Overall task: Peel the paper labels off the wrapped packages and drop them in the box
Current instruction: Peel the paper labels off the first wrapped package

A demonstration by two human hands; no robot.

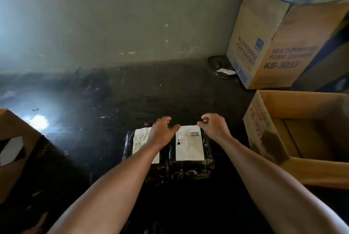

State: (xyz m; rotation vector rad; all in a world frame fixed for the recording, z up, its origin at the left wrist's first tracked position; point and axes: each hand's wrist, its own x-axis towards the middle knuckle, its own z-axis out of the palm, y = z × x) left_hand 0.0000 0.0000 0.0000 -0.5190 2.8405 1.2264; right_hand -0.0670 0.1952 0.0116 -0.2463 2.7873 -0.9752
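Two packages wrapped in black plastic lie side by side on the dark floor. Each carries a white paper label: the left label is partly covered by my left forearm, the right label has barcodes near its top. My left hand rests over the gap between the packages with fingers spread. My right hand is at the right label's top right corner, thumb and fingers pinched together there. An open cardboard box stands to the right.
A tall closed carton printed "Foam Cleaner" stands at the back right against the grey wall. Another cardboard box sits at the left edge. A dark dish with crumpled paper lies by the wall.
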